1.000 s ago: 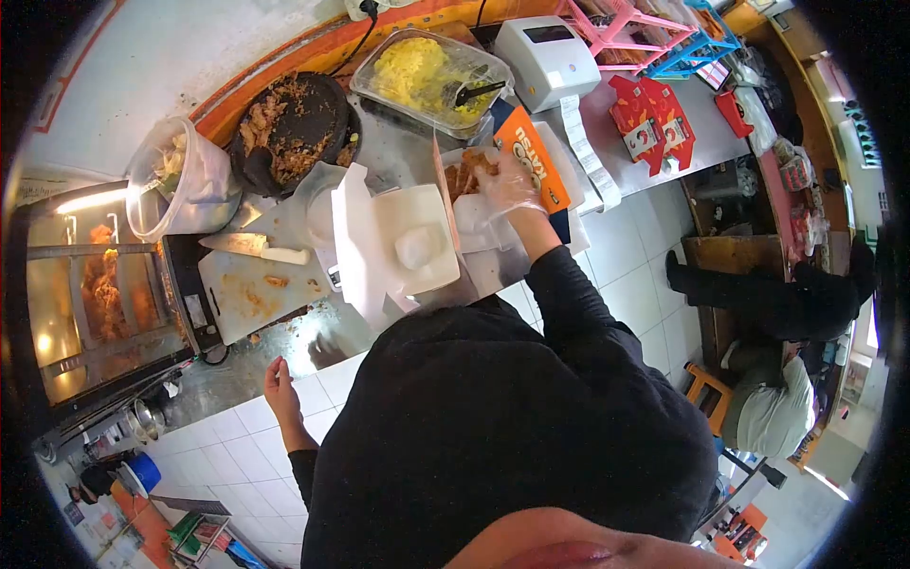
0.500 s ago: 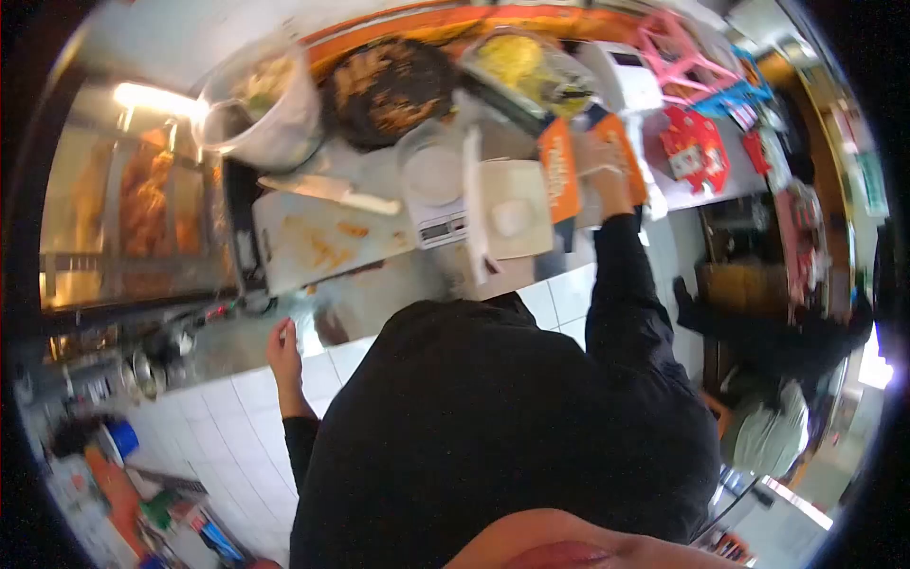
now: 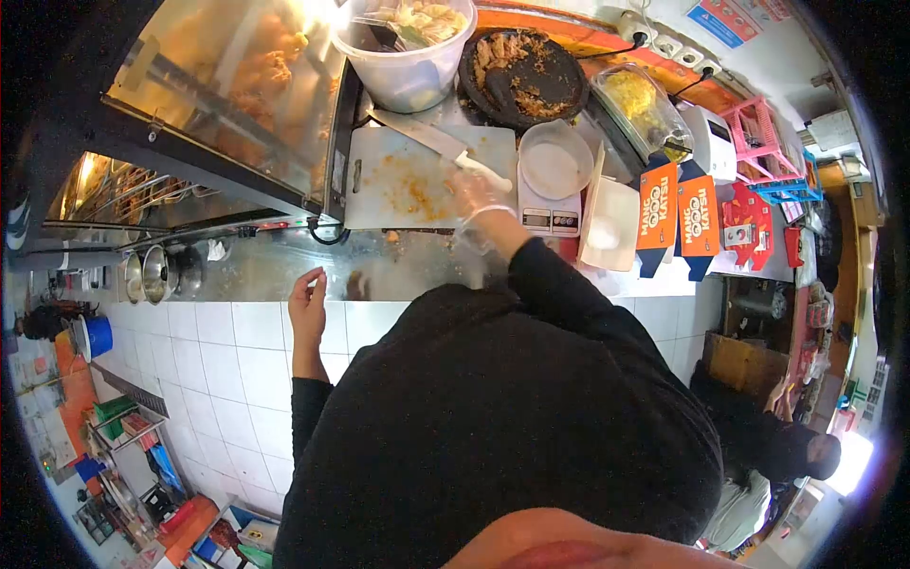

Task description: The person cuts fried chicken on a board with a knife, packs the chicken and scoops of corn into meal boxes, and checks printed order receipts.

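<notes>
My right hand [image 3: 482,201], in a clear plastic glove, reaches over the cutting board [image 3: 370,194], right beside the pale handle of a large knife [image 3: 431,139]. Its fingers look extended, slightly blurred, and the handle shows above them. Reddish-orange crumbs dot the board. Bare and loosely curled, my left hand [image 3: 306,296] hangs in front of the counter edge with nothing in it. To the right, a translucent bowl [image 3: 555,159] sits on a kitchen scale [image 3: 550,218]. Beside that stands an open takeaway box [image 3: 621,201] with a white mound, seemingly rice, inside.
Two orange-and-blue boxes [image 3: 656,213] stand right of the rice box. Behind are a white bucket [image 3: 408,81], a dark stone mortar [image 3: 536,100] and a tray of yellow shreds [image 3: 637,100]. A glass display cabinet [image 3: 218,104] is left. Another person [image 3: 773,441] is at lower right.
My right hand has left the orange-and-blue boxes and moved left to the knife handle on the board. The view has swung, shifting the counter rightward. My left hand stays low and bare.
</notes>
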Demonstrator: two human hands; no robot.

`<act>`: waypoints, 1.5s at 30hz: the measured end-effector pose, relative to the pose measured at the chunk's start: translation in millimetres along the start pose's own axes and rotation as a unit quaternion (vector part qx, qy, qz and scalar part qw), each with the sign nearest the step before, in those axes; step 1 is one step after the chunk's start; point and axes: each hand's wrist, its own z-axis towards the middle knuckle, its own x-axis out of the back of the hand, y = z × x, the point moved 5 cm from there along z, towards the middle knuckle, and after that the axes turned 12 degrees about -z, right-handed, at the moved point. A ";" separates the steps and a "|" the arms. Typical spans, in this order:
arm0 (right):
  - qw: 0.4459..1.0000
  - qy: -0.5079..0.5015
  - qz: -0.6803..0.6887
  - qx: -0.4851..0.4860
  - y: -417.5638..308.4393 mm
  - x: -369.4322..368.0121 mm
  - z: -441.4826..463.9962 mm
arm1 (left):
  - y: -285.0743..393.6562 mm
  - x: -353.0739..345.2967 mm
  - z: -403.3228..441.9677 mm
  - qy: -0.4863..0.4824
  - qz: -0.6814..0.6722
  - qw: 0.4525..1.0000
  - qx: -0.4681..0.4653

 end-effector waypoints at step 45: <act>0.990 -0.046 0.030 -0.130 531.5 116.5 -172.8 | 104.4 -348.3 -84.8 -0.071 0.189 0.979 -0.015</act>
